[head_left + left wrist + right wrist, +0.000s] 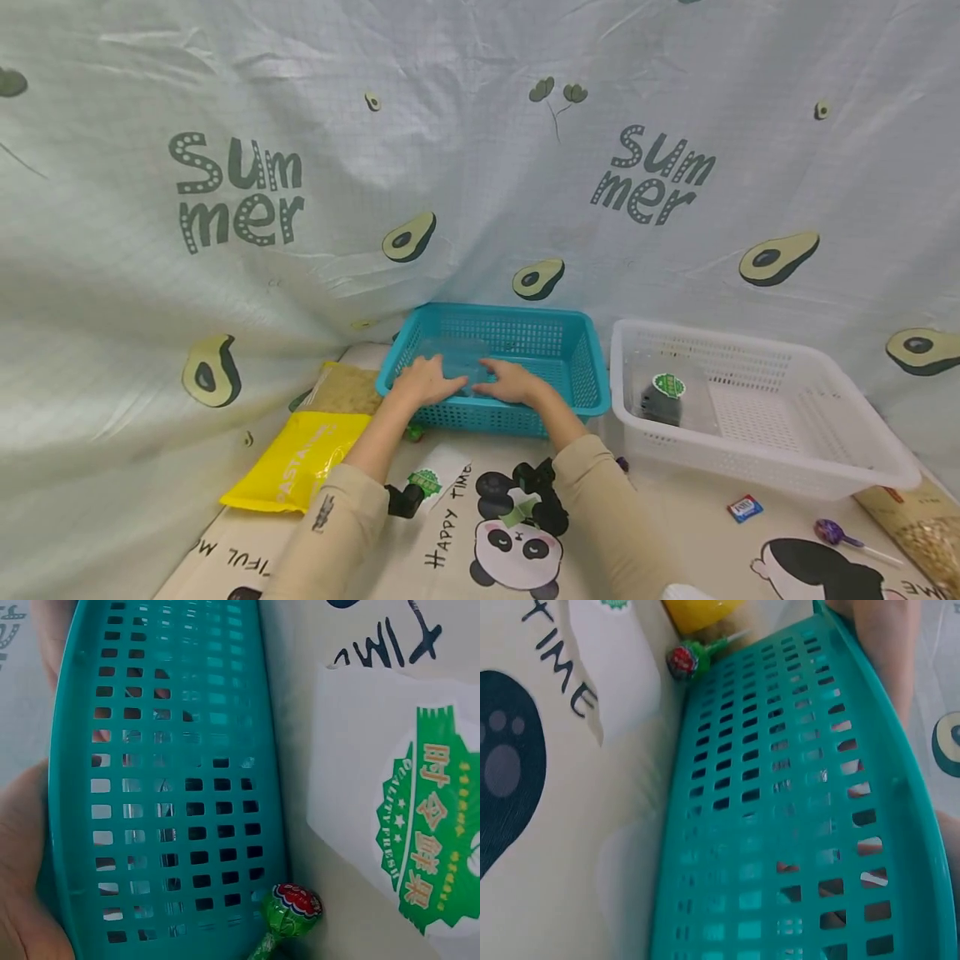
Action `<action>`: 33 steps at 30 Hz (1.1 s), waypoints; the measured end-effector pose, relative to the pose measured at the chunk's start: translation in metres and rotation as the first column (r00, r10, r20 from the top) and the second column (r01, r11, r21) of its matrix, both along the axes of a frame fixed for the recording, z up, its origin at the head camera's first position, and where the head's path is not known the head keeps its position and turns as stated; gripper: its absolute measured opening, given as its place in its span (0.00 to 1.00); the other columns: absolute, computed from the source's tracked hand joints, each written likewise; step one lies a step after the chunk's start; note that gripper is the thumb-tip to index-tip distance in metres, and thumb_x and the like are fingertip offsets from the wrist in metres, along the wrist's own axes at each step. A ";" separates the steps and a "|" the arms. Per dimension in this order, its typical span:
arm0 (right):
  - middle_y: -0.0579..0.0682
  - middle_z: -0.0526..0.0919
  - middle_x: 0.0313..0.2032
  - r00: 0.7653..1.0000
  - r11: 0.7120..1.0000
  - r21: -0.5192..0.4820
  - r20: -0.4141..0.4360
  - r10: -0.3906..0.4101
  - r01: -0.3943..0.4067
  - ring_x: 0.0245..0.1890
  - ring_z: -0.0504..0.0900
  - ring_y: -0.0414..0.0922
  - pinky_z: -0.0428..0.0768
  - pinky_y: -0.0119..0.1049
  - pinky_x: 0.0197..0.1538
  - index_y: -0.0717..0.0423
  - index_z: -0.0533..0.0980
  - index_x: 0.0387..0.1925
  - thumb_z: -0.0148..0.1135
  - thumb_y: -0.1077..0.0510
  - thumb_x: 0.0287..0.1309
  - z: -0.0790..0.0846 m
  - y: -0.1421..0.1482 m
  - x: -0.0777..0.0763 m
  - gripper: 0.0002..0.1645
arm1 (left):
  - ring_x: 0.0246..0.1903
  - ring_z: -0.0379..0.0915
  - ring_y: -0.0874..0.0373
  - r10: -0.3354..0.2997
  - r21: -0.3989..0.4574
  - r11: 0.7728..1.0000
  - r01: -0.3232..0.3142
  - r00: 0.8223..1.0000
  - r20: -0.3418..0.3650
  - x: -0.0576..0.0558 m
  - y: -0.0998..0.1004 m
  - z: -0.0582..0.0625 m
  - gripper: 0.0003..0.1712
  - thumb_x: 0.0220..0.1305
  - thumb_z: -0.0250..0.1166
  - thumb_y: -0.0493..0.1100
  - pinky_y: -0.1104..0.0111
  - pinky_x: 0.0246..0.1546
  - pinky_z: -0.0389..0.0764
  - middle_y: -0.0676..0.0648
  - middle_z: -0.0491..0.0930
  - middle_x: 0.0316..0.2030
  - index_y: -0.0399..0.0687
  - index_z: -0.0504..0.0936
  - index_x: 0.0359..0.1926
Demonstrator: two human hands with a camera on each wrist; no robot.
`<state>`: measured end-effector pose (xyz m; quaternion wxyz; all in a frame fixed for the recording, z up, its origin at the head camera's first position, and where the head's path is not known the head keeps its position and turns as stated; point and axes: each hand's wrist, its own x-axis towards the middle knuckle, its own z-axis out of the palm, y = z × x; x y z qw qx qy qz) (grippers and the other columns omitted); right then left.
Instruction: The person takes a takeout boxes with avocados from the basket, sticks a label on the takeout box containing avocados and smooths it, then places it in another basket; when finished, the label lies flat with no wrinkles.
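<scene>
Both hands work at the centre of the head view, over the near rim of a teal basket (480, 402). Left hand (430, 382): back uppermost, thumb pointing toward picture right. Right hand (513, 383): reaches in from the other side, thumb and fingers facing the left hand. Between them, inside the basket's left half, lies a clear plastic container (457, 350); both hands are at its sides. Grip: I cannot tell how far either hand is closed, nor whether it has firm hold of the container; both wrist views mostly show the basket's perforated wall.

Just outside that wall, a green-wrapped lollipop (295, 909) sits on the tablecloth (465, 542). Nearer the lower edge, between the forearms, lies a pale sheet with a green label (426, 482).

Lower left of the frame: yellow bag (322, 458), its upper part tan, leaning close to the basket. Right of centre: white basket (750, 462), holding a second clear container (699, 410) with a green label over something dark. Lower right: small red-and-blue packet (745, 508), purple lollipop (828, 532), and at the edge a bag of grains (930, 533). An avocado-print curtain (480, 167) fills the upper frame.
</scene>
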<state>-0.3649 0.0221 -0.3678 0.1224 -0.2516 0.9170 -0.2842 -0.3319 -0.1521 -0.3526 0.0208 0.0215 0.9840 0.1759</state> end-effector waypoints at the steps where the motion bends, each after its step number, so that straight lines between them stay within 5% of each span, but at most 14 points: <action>1: 0.58 0.63 0.61 1.000 1.000 0.000 0.002 -0.006 0.006 0.61 0.62 0.53 0.63 0.49 0.58 0.57 0.54 0.65 0.50 0.47 0.60 0.000 0.000 0.000 0.35 | 0.58 0.54 0.33 -0.002 0.005 1.000 0.002 1.000 0.002 -0.001 0.000 0.000 0.45 0.55 0.52 0.65 0.44 0.53 0.59 0.31 0.58 0.60 0.36 0.58 0.63; 7: 0.58 0.64 0.61 0.999 0.999 -0.016 -0.021 -0.035 0.034 0.60 0.63 0.53 0.65 0.48 0.57 0.61 0.58 0.63 0.52 0.50 0.59 0.002 0.003 0.000 0.34 | 0.53 0.64 0.40 -0.024 0.071 0.997 0.026 0.999 -0.040 -0.002 0.005 0.002 0.36 0.55 0.56 0.60 0.50 0.48 0.69 0.36 0.69 0.54 0.36 0.69 0.56; 13: 0.57 0.66 0.60 0.995 0.982 -0.157 0.005 -0.102 0.102 0.52 0.72 0.52 0.74 0.43 0.47 0.62 0.59 0.62 0.55 0.52 0.57 0.004 0.010 -0.001 0.34 | 0.38 0.76 0.47 -0.030 0.118 0.992 0.042 0.994 -0.102 0.002 0.017 0.003 0.29 0.53 0.61 0.54 0.58 0.34 0.77 0.39 0.77 0.44 0.35 0.76 0.48; 19: 0.56 0.72 0.54 0.978 0.972 -0.217 -0.167 -0.125 0.088 0.35 0.77 0.45 0.74 0.34 0.29 0.59 0.60 0.62 0.54 0.53 0.58 0.018 0.027 0.007 0.32 | 0.48 0.70 0.43 -0.050 0.083 0.994 0.075 0.959 -0.279 0.008 0.028 0.012 0.29 0.52 0.61 0.56 0.53 0.44 0.73 0.38 0.73 0.51 0.39 0.77 0.49; 24: 0.52 0.62 0.62 0.943 0.949 -0.299 -0.274 -0.187 0.102 0.38 0.74 0.44 0.72 0.35 0.29 0.55 0.62 0.62 0.52 0.51 0.59 0.043 0.051 0.030 0.30 | 0.58 0.57 0.38 -0.105 0.101 0.982 0.157 0.912 -0.397 0.030 0.035 0.031 0.32 0.53 0.60 0.59 0.47 0.52 0.63 0.39 0.62 0.60 0.45 0.74 0.54; 27: 0.51 0.61 0.63 0.926 0.935 -0.337 -0.307 -0.217 0.107 0.40 0.74 0.44 0.73 0.34 0.32 0.52 0.63 0.61 0.51 0.50 0.59 0.056 0.068 0.051 0.28 | 0.58 0.56 0.40 -0.158 0.118 0.963 0.241 0.866 -0.473 0.052 0.039 0.039 0.34 0.51 0.62 0.58 0.47 0.51 0.65 0.40 0.61 0.61 0.46 0.72 0.56; 33: 0.55 0.64 0.61 0.896 0.927 -0.375 -0.400 -0.190 0.029 0.36 0.77 0.44 0.75 0.33 0.32 0.57 0.65 0.59 0.55 0.54 0.58 0.058 0.102 0.113 0.28 | 0.57 0.60 0.45 -0.275 0.096 0.896 0.433 0.713 -0.644 0.103 0.046 0.032 0.36 0.43 0.70 0.52 0.53 0.50 0.70 0.38 0.65 0.58 0.41 0.74 0.53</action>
